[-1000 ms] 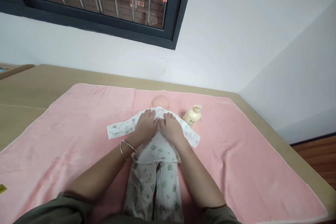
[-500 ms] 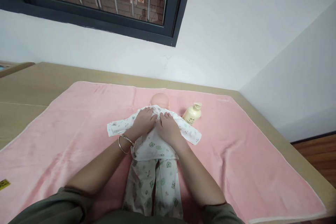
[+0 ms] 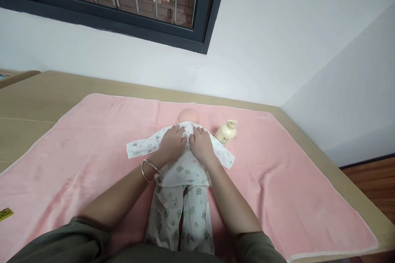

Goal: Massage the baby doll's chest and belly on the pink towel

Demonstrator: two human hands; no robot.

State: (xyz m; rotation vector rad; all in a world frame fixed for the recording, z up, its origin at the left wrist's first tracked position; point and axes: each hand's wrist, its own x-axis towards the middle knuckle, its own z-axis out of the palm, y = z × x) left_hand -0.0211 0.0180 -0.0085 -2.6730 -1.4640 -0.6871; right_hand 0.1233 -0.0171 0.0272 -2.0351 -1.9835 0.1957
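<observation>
A baby doll, its bald head (image 3: 188,115) pointing away from me, lies on the pink blanket (image 3: 296,197). It wears a white printed top (image 3: 185,174) and matching trousers (image 3: 196,218), with the sleeves spread to both sides. My left hand (image 3: 173,141), a silver bangle on its wrist, rests flat on the upper part of the top. Beside it, my right hand (image 3: 201,143) lies flat on the other side, fingers pointing toward the head. Both hands are open and hold nothing. The doll's face does not show.
A cream pump bottle (image 3: 226,132) leans or lies by the right sleeve. The blanket covers much of a wooden tabletop (image 3: 70,84) against a white wall, below a dark-framed window (image 3: 197,39). A yellow label (image 3: 5,214) is at the left edge.
My hands have moved slightly apart, leaving a wider gap at the middle of the top. The cloth near the neck looks smoother. The bottle has not moved.
</observation>
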